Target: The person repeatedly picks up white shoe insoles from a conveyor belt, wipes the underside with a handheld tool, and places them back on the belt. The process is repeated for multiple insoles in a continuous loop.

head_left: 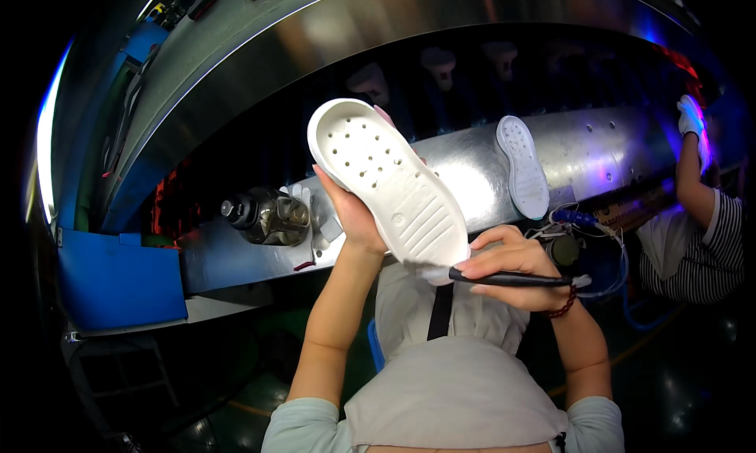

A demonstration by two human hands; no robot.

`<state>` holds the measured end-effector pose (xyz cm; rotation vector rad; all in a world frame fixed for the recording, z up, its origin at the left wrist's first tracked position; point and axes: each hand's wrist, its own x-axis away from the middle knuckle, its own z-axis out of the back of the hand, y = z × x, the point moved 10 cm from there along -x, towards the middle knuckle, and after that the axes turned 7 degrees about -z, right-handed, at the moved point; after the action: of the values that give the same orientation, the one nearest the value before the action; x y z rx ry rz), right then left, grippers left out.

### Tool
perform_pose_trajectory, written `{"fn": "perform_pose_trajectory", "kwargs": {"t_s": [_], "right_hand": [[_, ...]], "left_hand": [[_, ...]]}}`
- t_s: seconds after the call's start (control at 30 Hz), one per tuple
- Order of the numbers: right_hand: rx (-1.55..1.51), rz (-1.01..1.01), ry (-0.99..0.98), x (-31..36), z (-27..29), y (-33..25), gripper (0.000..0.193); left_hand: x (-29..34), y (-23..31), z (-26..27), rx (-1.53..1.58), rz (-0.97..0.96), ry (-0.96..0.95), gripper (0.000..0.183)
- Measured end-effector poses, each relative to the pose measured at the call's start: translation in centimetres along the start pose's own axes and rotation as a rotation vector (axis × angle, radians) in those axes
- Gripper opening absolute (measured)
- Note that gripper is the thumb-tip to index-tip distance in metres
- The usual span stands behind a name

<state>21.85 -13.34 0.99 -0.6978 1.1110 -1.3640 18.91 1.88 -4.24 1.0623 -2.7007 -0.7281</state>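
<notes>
My left hand (356,214) grips a white shoe sole (394,187) from beneath, thumb along its left edge, fingers partly hidden behind it. The sole is tilted in front of me; its inner face shows a wide end with small holes and a narrower end with grooves. In my right hand (513,269) is a black-handled brush (504,278), a thin tube running from its rear end. The brush's pale, blurred tip (431,273) is at the sole's lower end; whether it touches cannot be made out. A second white sole (524,166) lies on the metal bench (465,150).
A dark clear bottle (272,217) stands on the bench at left. Cables and a blue coiled hose (573,216) hang at the right edge, by a round greenish container (564,251). Pale shoe-shaped pieces (439,63) sit in the dark recess behind. Another person's gloved hand (691,116) is far right.
</notes>
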Motion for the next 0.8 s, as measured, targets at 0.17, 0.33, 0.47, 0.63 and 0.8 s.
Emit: {"fn": "perform_pose_trajectory", "kwargs": {"t_s": [0.17, 0.33, 0.47, 0.63, 0.8], "right_hand": [[-0.748, -0.212, 0.141, 0.3, 1.7, 5.4, 0.017], [-1.142, -0.254, 0.286, 0.0, 0.3, 4.8, 0.017], [-0.611, -0.272, 0.267, 0.2, -0.2, 2.8, 0.019], [-0.575, -0.020, 0.067, -1.2, 0.7, -0.6, 0.021], [-0.249, -0.032, -0.037, -2.8, 0.7, 0.0, 0.022]], "left_hand": [[0.1, 0.5, -1.2, 0.142, 0.032, 0.045, 0.078], [3.3, -1.7, -4.0, 0.151, 0.059, -0.116, 0.079], [3.8, -3.2, -1.6, 0.078, 0.089, -0.109, 0.068], [3.5, -2.4, -1.3, 0.126, 0.090, -0.102, 0.057], [3.1, -2.1, -1.5, 0.046, 0.116, -0.132, 0.052]]}}
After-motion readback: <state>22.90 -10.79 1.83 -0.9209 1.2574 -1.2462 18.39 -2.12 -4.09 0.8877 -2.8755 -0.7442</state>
